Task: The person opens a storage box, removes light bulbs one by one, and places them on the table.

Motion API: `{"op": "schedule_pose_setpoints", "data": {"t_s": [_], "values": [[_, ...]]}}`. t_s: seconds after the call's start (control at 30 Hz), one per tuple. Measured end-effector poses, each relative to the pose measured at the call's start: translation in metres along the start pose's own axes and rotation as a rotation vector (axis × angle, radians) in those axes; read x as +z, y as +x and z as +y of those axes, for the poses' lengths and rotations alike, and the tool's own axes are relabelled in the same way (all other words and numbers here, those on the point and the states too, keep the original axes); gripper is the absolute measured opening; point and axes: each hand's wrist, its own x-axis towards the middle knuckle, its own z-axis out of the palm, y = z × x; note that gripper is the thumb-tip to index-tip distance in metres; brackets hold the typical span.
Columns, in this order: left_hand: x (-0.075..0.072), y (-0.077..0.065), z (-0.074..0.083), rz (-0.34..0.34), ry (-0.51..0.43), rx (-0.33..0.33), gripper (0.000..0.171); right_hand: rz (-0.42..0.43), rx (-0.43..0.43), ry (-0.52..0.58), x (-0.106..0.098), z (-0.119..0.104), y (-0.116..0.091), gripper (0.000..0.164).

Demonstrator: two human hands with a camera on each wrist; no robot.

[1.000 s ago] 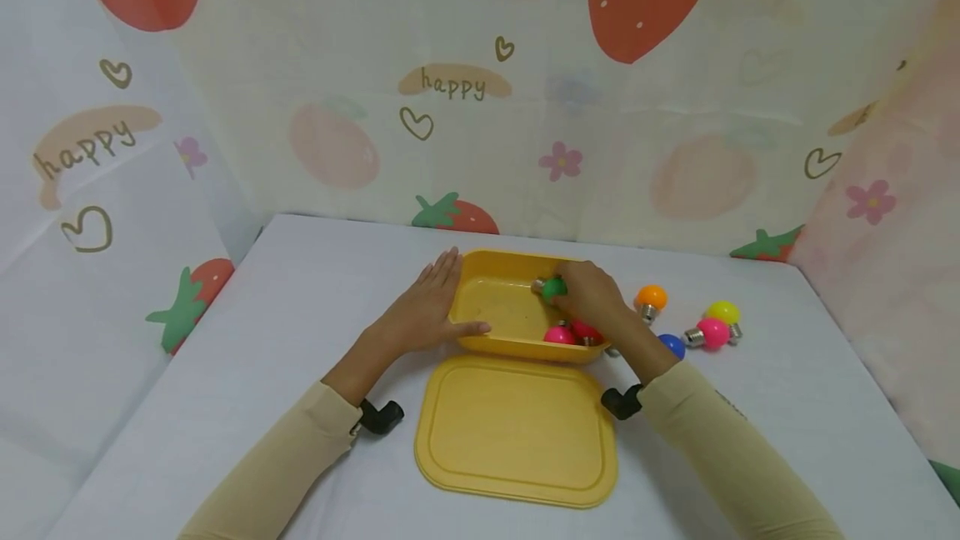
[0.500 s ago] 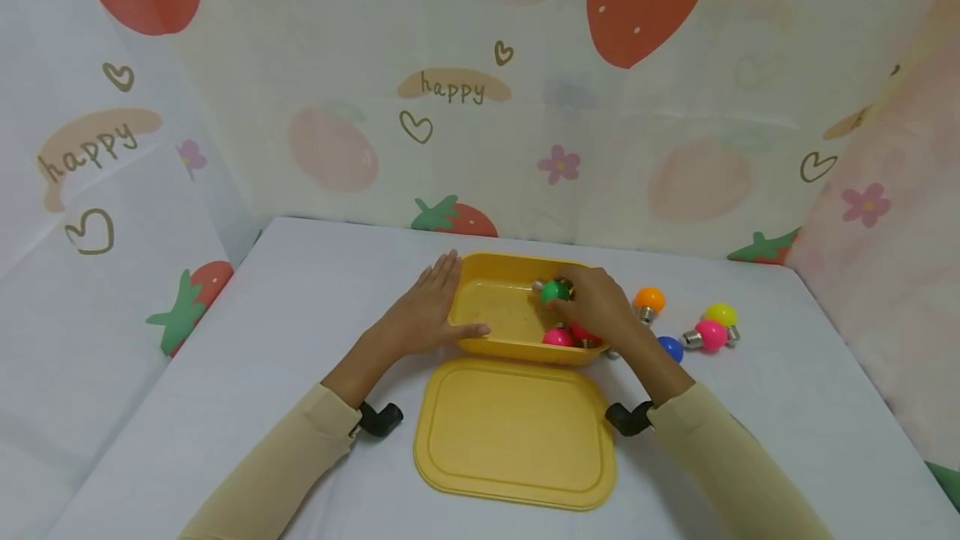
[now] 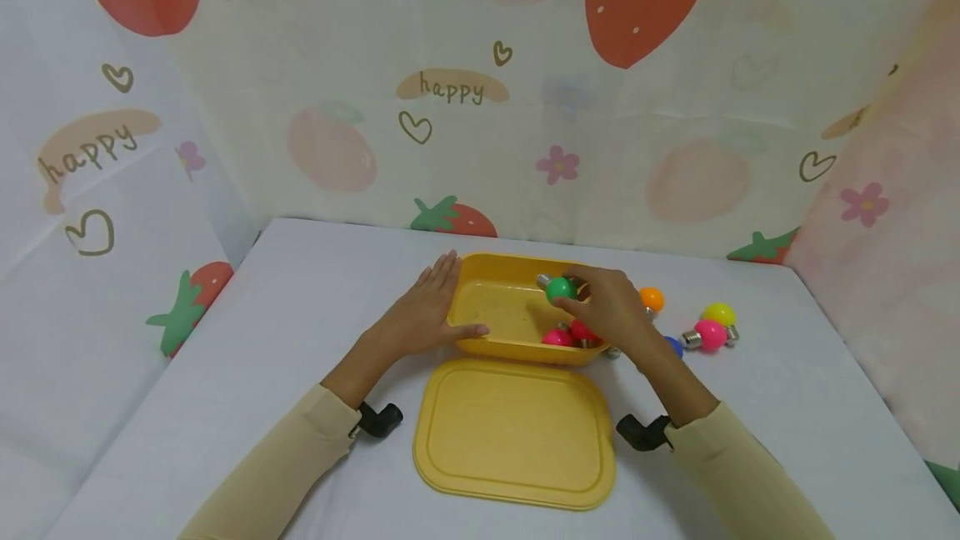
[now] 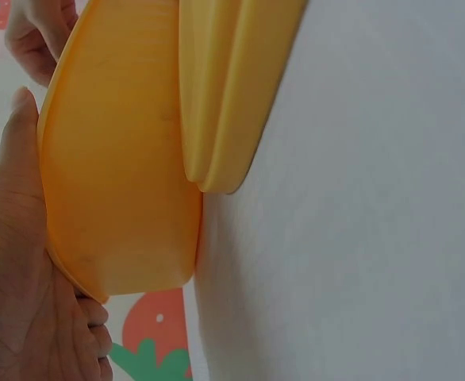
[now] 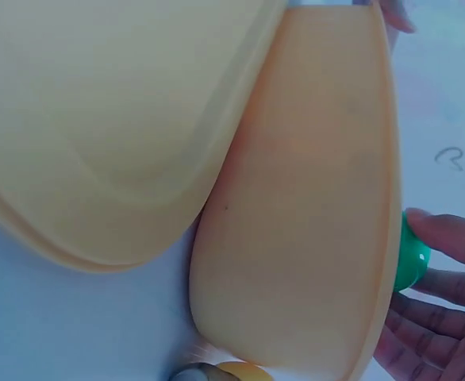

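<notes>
My right hand [image 3: 611, 302] pinches a green light bulb [image 3: 560, 289] between thumb and fingers, over the right part of a yellow plastic box [image 3: 480, 347]. The bulb's metal screw base points left. In the right wrist view, the green bulb [image 5: 411, 255] shows just past the box rim. Straight fingers of my left hand [image 3: 418, 313] lie along the box's left side, its thumb over the front rim. In the left wrist view, that hand [image 4: 18, 254] touches the rim. Inside the box, at the front right, lie a pink bulb [image 3: 557, 337] and a red-pink bulb [image 3: 582, 329].
The yellow lid [image 3: 513, 433] lies flat in front of the box. To the right on the white table [image 3: 787, 407] are an orange bulb [image 3: 652, 298], a yellow bulb [image 3: 720, 312], a pink bulb [image 3: 711, 334] and a partly hidden blue bulb [image 3: 675, 346]. A printed cloth [image 3: 480, 148] hangs behind.
My right hand has lifted the green bulb from lower in the box and shifted slightly to the right. The left hand keeps its place on the box.
</notes>
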Motion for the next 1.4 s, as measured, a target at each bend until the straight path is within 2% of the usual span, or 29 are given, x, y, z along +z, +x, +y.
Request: {"op": "schedule_pose_setpoints", "data": {"t_s": [0.33,0.7,1.07,1.4], "values": [[-0.002,0.000,0.002,0.001,0.002,0.016,0.120,0.037,0.023,0.011,-0.004,0.001,-0.014,0.042],[-0.001,0.000,0.001,0.005,0.001,0.019,0.121,0.097,-0.004,0.055,-0.011,0.003,-0.029,0.039],[0.000,-0.001,0.001,0.011,-0.017,0.017,0.121,0.123,-0.007,0.038,-0.014,0.010,-0.043,0.039],[-0.001,-0.001,0.002,0.017,-0.017,0.014,0.118,0.133,0.028,0.010,-0.023,0.012,-0.056,0.045]]}}
